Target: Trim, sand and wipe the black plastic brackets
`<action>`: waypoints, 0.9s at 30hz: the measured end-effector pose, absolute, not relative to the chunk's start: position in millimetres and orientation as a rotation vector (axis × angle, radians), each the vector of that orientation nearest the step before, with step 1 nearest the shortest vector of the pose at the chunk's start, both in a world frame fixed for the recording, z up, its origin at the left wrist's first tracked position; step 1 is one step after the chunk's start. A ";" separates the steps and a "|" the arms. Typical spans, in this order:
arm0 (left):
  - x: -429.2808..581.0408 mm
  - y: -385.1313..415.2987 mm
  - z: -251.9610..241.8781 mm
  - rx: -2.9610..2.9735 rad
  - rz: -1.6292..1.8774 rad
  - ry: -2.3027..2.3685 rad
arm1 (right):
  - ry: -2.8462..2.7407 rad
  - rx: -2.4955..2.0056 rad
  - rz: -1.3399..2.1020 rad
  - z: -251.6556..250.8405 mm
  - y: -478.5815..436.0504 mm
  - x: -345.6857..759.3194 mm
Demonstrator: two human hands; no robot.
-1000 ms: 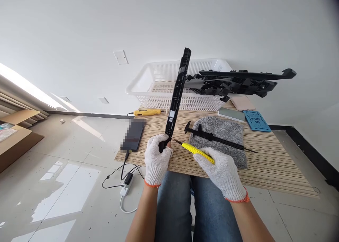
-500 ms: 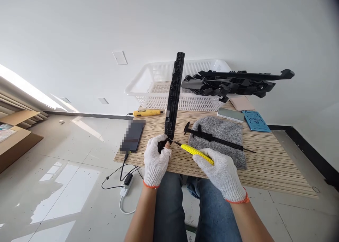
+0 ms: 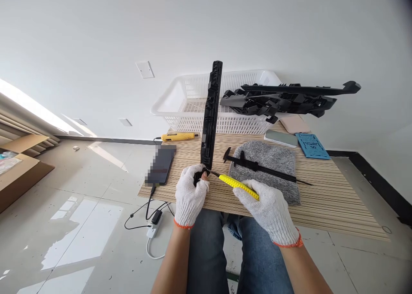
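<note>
My left hand (image 3: 190, 195), in a white knit glove, is closed round the lower end of a long black plastic part (image 3: 210, 118). The part rises away from me, its top in front of the white basket. My right hand (image 3: 268, 208), also gloved, grips a yellow-handled tool (image 3: 238, 186) with a thin metal shaft. The tool's tip meets the lower end of the black part, beside my left thumb; the exact contact is too small to make out.
A white basket (image 3: 183, 113) holds several black parts (image 3: 283, 101) that jut out right. On the striped table (image 3: 334, 199) are a grey cloth (image 3: 264, 186), black caliper (image 3: 254, 165), yellow electric tool (image 3: 178, 137), dark tablet (image 3: 162, 165), green box (image 3: 280, 138) and blue item (image 3: 312, 146).
The black part's upper end has shifted slightly left. Both hands keep their grips, with the tool tip still at the part's lower end.
</note>
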State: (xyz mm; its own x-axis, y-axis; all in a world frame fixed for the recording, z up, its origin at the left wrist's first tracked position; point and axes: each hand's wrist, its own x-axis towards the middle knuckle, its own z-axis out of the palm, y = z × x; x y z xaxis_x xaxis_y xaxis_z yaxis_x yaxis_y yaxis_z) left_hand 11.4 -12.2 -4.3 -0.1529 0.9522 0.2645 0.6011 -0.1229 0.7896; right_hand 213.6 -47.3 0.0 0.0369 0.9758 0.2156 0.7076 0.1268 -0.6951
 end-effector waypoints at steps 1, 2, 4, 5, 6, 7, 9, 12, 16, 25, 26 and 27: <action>11.3 -12.2 -4.5 1.723 1.189 1.752 | -1.731 -1.636 0.501 -0.4 -47.3 213.7; 11.2 -12.1 -4.9 1.725 1.196 1.749 | -1.734 -1.631 0.495 -1.1 -47.4 213.8; 11.3 -11.9 -6.0 1.729 1.208 1.747 | -1.740 -1.623 0.477 -2.7 -47.7 213.8; 11.4 -11.8 -6.7 1.731 1.210 1.748 | -1.744 -1.620 0.464 -3.7 -47.8 213.6; 11.4 -11.8 -7.4 1.734 1.212 1.750 | -1.748 -1.618 0.447 -4.6 -48.0 213.3; 11.4 -11.7 -8.0 1.740 1.213 1.752 | -1.753 -1.618 0.427 -5.4 -48.2 212.9; 11.4 -11.7 -8.9 1.758 1.216 1.750 | -1.765 -1.616 0.376 -6.8 -48.4 211.7; 11.3 -12.0 -9.0 1.772 1.212 1.756 | -1.783 -1.609 0.305 -8.1 -48.4 209.9; 12.2 -12.2 -7.7 1.766 1.218 1.762 | -1.784 -1.618 0.310 -7.3 -49.0 210.0; 12.3 -14.4 -5.1 1.577 1.160 1.752 | -1.682 -1.652 0.509 -4.5 -49.2 214.9; 12.1 -14.6 -5.0 1.561 1.154 1.745 | -1.700 -1.647 0.501 -5.1 -49.0 214.8; 11.9 -14.7 -5.1 1.548 1.154 1.734 | -1.717 -1.642 0.487 -5.6 -49.0 214.6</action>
State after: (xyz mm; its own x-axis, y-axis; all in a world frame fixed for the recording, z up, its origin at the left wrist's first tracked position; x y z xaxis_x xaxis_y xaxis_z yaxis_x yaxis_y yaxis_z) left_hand 11.9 -14.7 -5.1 -0.1943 0.9703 0.1442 0.5078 -0.0263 0.8611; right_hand 214.6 -49.0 -5.6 0.0497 0.9728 0.2263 0.7092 0.1252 -0.6938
